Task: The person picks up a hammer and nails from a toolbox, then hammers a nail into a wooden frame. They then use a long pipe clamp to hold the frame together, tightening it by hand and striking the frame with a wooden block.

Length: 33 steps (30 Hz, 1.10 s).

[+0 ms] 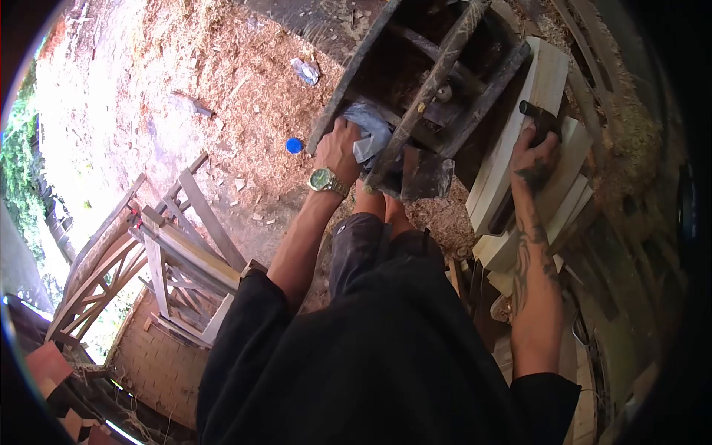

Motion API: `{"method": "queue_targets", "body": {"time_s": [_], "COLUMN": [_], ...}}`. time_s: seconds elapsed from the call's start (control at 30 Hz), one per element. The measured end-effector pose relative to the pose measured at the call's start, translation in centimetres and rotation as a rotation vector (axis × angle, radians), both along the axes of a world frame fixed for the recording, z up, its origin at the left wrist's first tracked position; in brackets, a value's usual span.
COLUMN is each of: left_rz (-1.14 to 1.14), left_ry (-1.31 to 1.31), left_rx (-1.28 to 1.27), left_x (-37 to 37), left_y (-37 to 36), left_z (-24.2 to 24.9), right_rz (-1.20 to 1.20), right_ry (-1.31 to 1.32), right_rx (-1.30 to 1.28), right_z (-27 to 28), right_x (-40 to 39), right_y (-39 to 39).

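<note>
Clearly, with the clock face centred on the middle of the view, both hands sit in the upper half. The left hand (338, 152) is just short of twelve o'clock, at the near left corner of an open, weathered timber frame (437, 74) that stretches away toward one o'clock. Its fingers reach over the edge and are partly hidden, beside a crumpled pale plastic bag (374, 127) tucked into that corner; whether they grip anything, I cannot tell. A metal-banded watch (323, 179) circles the wrist.

Out between two and three o'clock, the right hand (535, 157) is closed around a dark hammer (541, 119), fingers wrapped just below the head. The head points toward the top of the view and the handle runs back beneath the wrist toward the body. Under the hammer, or right behind it, lie thick pale boards (545, 74); contact between them is hard to make out.

At eleven o'clock a blue cap (294, 145) lies on ground strewn with wood shavings (245, 89), near the left hand. Farther out, between eleven and twelve, is a crumpled wrapper (305, 72). Wooden frames (211, 219) lean together around nine o'clock, and a woven panel (159, 363) shows at eight.
</note>
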<state>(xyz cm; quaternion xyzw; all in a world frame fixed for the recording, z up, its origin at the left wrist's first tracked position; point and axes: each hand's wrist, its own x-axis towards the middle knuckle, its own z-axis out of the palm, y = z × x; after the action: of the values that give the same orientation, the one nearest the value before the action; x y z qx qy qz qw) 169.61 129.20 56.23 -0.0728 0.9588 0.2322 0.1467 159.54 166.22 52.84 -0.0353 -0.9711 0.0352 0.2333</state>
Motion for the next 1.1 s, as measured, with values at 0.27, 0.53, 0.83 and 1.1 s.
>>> {"method": "queue_targets", "body": {"time_s": [0.27,0.53,0.83,1.1], "left_rz": [-0.009,-0.360,-0.051,-0.272], "left_ry": [0.133,0.001,0.167,0.017], "left_rx": [-0.066,0.087,0.148,0.238], "left_x": [-2.6,-11.0,-10.7,-12.1], "left_y": [-1.3,2.2,1.5,3.3], "left_z": [8.3,-1.2,-1.4,-2.9], "right_rz": [-0.021,0.035,-0.024,-0.038], "right_ry": [-0.050,0.047,-0.041,-0.071], "right_rx": [0.014,-0.005,-0.038,-0.028], "right_z": [0.8,-1.1,-0.7,-0.4], "right_x": [-0.1,-0.2,0.0,0.1], "right_y": [-0.4,0.5,0.1,-0.1]}}
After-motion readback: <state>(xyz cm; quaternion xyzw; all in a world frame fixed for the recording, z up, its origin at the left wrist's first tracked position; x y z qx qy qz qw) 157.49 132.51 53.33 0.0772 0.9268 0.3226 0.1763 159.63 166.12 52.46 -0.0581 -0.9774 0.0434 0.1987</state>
